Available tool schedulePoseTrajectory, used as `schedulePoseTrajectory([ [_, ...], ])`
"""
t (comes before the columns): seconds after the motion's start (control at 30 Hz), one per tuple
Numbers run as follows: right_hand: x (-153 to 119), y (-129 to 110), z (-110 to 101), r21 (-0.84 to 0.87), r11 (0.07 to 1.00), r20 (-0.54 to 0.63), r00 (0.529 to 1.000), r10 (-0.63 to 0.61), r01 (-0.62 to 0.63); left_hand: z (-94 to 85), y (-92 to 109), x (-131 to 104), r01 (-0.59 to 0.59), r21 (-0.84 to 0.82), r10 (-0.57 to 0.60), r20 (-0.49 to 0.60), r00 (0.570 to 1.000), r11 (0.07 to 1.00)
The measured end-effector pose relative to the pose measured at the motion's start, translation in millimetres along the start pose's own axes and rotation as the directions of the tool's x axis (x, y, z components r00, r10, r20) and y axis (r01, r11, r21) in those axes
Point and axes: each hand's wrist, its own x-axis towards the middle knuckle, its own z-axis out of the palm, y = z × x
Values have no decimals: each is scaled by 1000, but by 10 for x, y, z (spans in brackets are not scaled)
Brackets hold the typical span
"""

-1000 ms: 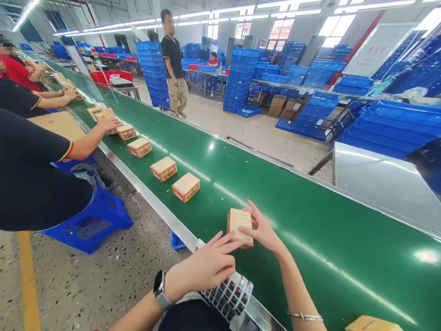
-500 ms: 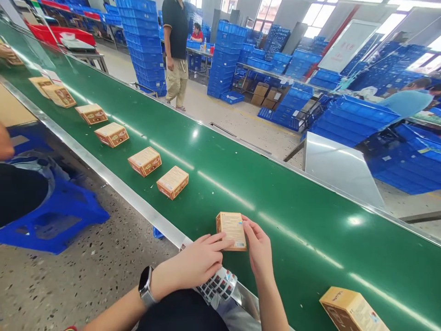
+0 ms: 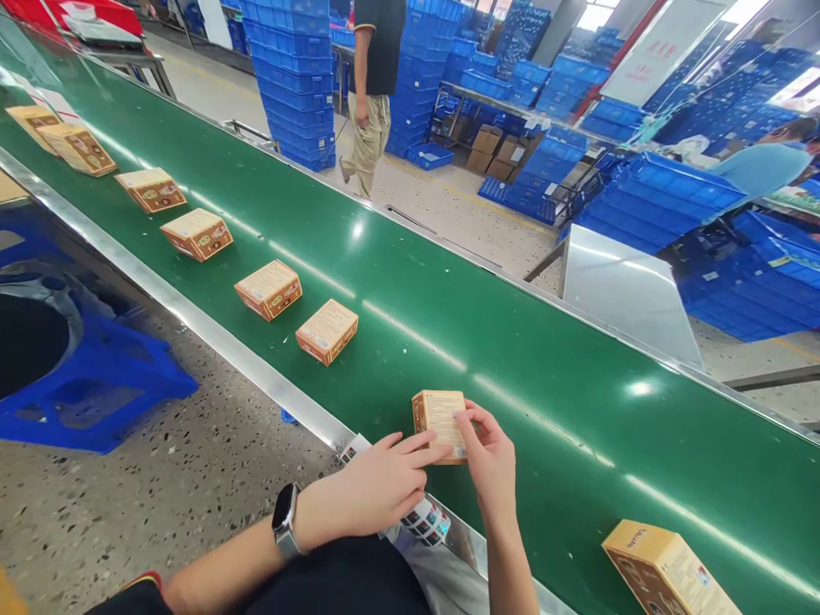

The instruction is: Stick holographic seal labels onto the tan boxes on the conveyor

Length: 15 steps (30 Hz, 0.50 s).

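Observation:
A tan and brown box [image 3: 441, 413] lies on the green conveyor belt [image 3: 531, 359] in front of me. My left hand [image 3: 375, 483], with a watch on its wrist, rests its spread fingers on the box's lower left part. On the box's right side is my right hand [image 3: 488, 453], thumb and index finger closed together at the edge; whatever small thing they may pinch is too small to name. Below my left hand, a strip of stickers [image 3: 428, 521] lies over the belt's metal edge. Another box [image 3: 672, 568] sits at the lower right.
Several similar boxes, the nearest [image 3: 326, 331], stand in a row up the belt to the left. A blue stool [image 3: 128, 384] is at left. Beyond the belt are stacked blue crates [image 3: 291, 85], a walking person [image 3: 375, 94] and a metal sheet [image 3: 624, 290].
The view has shifted slightly. The thumb and index finger of my right hand have closed up at the box, and the colourful spot there no longer shows. The person behind has stepped to the right.

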Motion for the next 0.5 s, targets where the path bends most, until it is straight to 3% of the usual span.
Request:
schedulePoseTrajectory([
  [0.3, -45, 23, -95, -177, 982, -220, 970, -105, 66, 73, 74, 70, -58, 36, 57, 16, 998, 998],
  [0.43, -21, -23, -232, -289, 952, -245, 954, -175, 100, 31, 77, 98, -35, -44, 34, -36, 999, 998],
  [0.5, -75, -67, -323, -355, 919, -210, 943, -258, 173, -36, 66, 100, 42, -76, -46, -46, 998, 996],
])
